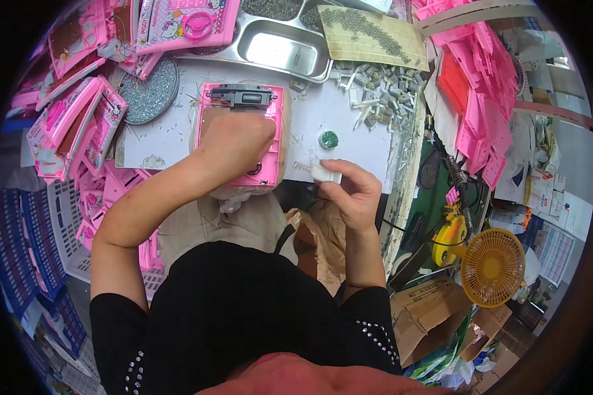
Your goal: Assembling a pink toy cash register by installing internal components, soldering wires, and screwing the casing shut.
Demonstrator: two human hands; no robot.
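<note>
black top (237, 303) at bottom. left hand (238, 146) curled over pink case (277, 122) on table (306, 122); can't tell if it's gripping anything. right hand (357, 194) pinches small white piece (325, 172) by table's front edge.

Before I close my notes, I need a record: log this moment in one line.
left hand: over pink casing, grip unclear | right hand: holds small white piece | beyond right hand: green-and-white tub
</note>
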